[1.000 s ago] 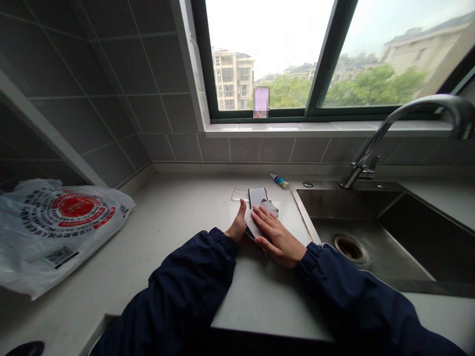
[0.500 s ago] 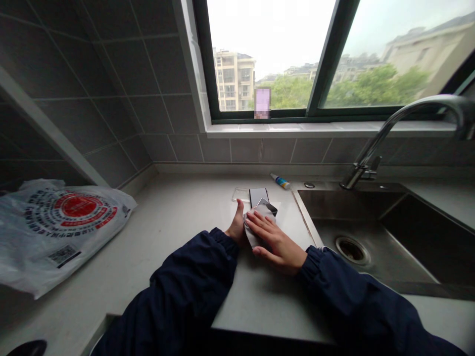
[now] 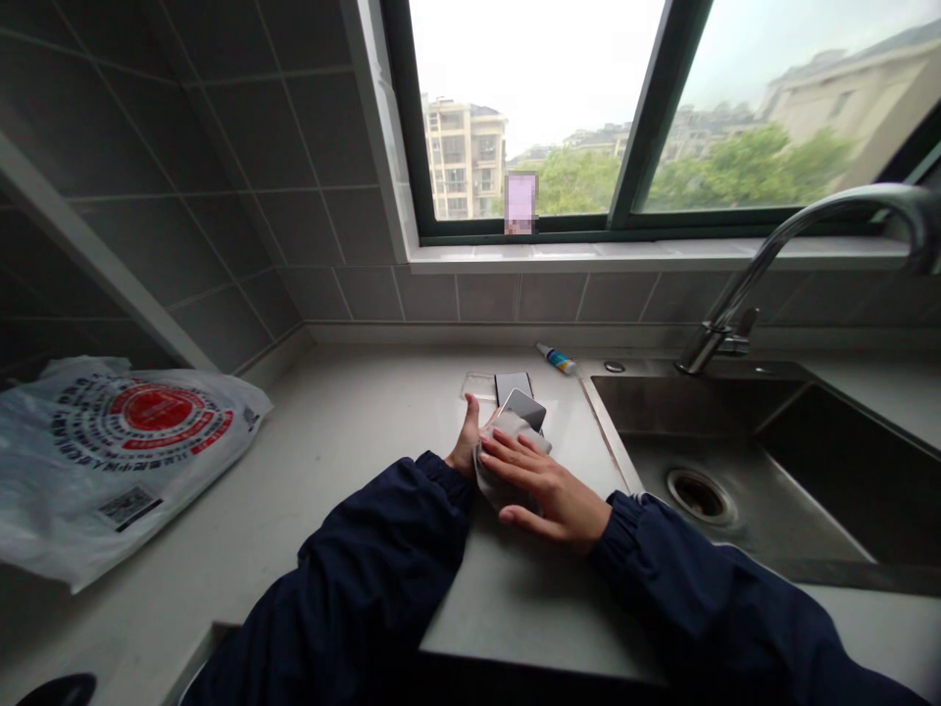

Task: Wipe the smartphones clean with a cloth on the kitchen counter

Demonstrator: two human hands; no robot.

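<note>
A smartphone [image 3: 523, 409] is held tilted on the pale stone countertop [image 3: 353, 412], its upper end showing and its lower end wrapped in a grey cloth [image 3: 507, 461]. The right hand [image 3: 536, 485] is laid over the cloth with its fingers spread and curved, pressing it around the handset. The left hand [image 3: 463, 441] stands on the near side with its thumb raised against the cloth's edge; its fingers are hidden, so whether they grip the phone cannot be told. The two hands are close together, with the cloth and phone between them. Just beyond lies a dark second phone [image 3: 513, 385], flat and uncovered, with a clear phone case [image 3: 477, 385] beside it, fitted to neither handset. A small tube [image 3: 557, 359] is left untouched further back, and whether it has been opened cannot be told. Only part of the tilted phone's surface is exposed, and the covered part cannot be judged.
</note>
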